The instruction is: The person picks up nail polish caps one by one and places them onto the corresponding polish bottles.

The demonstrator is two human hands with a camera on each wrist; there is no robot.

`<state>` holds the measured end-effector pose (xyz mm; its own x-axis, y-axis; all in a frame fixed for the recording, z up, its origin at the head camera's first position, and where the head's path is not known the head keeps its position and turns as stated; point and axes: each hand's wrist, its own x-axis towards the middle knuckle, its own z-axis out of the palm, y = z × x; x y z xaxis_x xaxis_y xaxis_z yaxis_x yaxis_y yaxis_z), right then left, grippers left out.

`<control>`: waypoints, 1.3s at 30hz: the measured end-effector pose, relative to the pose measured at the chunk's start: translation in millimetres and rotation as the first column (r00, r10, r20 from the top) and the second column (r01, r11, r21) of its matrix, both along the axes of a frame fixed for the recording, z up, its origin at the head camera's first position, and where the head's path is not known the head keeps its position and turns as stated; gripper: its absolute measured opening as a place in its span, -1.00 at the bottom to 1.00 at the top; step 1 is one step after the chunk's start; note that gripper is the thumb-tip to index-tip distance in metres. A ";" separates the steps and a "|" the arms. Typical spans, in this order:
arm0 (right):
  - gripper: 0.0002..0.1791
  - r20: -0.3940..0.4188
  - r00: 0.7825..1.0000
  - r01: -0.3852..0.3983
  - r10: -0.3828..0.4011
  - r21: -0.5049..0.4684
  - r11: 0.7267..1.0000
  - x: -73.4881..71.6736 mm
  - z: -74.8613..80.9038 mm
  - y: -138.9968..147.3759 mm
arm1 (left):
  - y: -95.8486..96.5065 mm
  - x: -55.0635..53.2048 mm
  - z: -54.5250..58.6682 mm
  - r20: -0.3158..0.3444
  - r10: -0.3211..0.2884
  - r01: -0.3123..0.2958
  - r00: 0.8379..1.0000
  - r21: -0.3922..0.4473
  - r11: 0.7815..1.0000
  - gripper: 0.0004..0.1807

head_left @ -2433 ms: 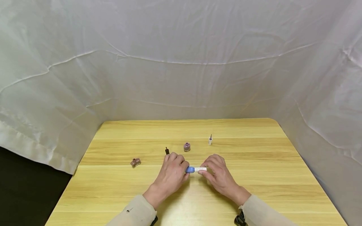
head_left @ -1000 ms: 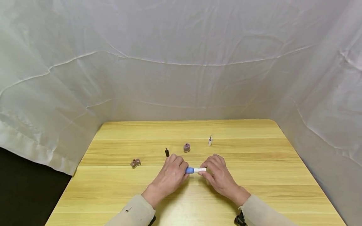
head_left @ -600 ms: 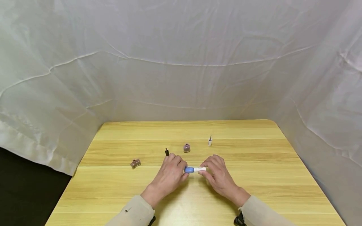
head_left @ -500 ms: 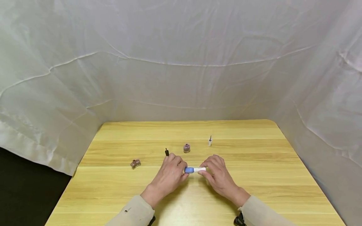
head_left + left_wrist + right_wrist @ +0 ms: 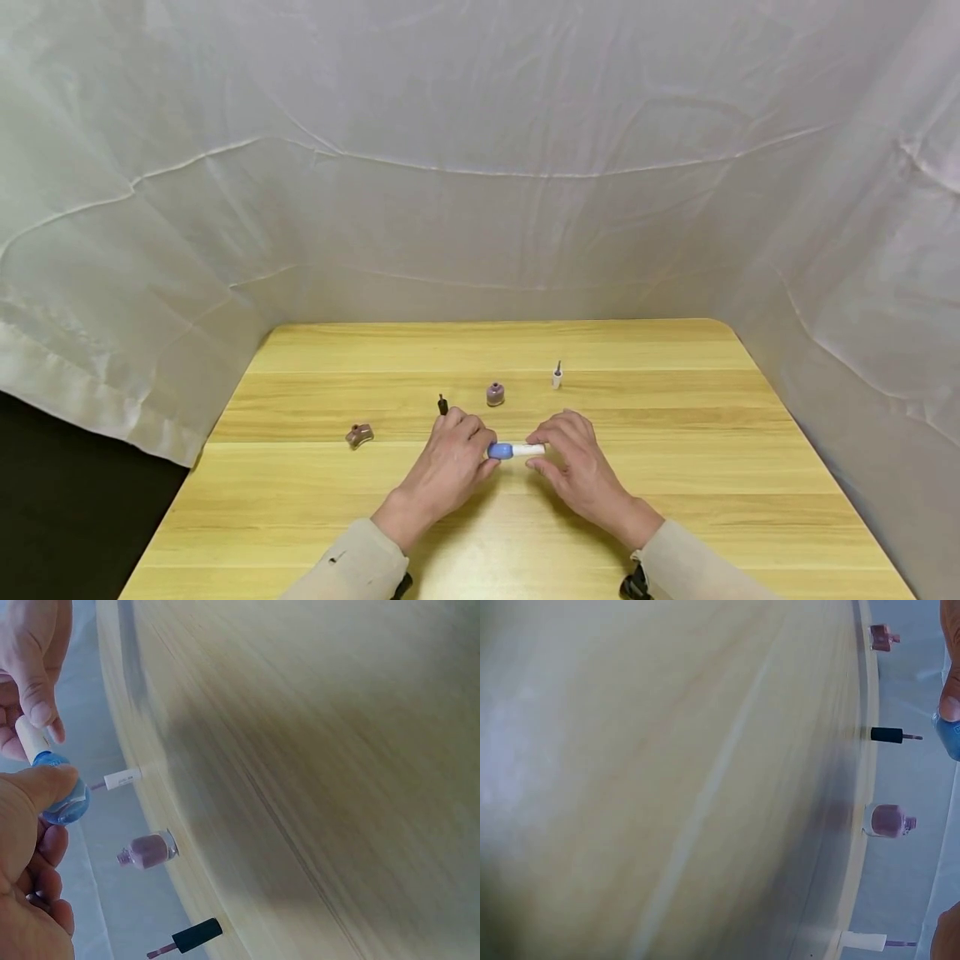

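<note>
Between the two hands lies a blue nail polish bottle (image 5: 500,451) with a long white cap (image 5: 528,450), held level just above the table. My left hand (image 5: 450,462) grips the blue glass body, its thumb across it in the left wrist view. From the other end my right hand (image 5: 577,467) has thumb and fingertips around the white cap. Cap and bottle meet with no gap that I can see. A black brush cap (image 5: 442,404) stands just beyond the left knuckles, its brush pointing up.
An uncapped mauve nail polish bottle (image 5: 495,394) stands beyond the hands. A white brush cap (image 5: 557,377) stands upright to its right. At the left is an uncapped star-shaped bottle (image 5: 359,435). Pale cloth (image 5: 495,225) surrounds the wooden table (image 5: 675,533).
The blue bottle and the left hand have shifted slightly left. The right fingers have moved a little on the white cap. The standing bottles and brush caps remain in place.
</note>
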<state>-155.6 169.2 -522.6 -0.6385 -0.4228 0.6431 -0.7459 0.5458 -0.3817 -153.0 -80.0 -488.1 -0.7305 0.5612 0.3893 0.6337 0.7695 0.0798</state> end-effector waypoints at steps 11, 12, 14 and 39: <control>-0.73 -0.017 0.999 0.032 -0.032 -0.015 0.999 -0.6 2.7 0.7 | 1.3 2.0 2.8 0.008 -0.003 0.003 1.000 0.016 1.000 -0.76; -0.72 -0.010 0.999 0.031 -0.031 -0.020 0.999 -0.5 2.9 0.7 | 1.4 2.2 2.9 0.005 -0.004 0.004 1.000 0.018 1.000 -0.77; -0.71 0.005 1.000 0.028 -0.028 -0.031 0.999 -0.3 3.1 1.0 | 1.7 2.5 3.5 -0.002 -0.004 0.004 1.000 0.021 1.000 -0.77; -0.75 -0.016 1.000 0.012 -0.012 -0.026 1.000 -1.7 4.3 0.4 | 2.3 1.7 5.7 0.012 0.001 -0.001 1.000 0.016 1.000 -0.75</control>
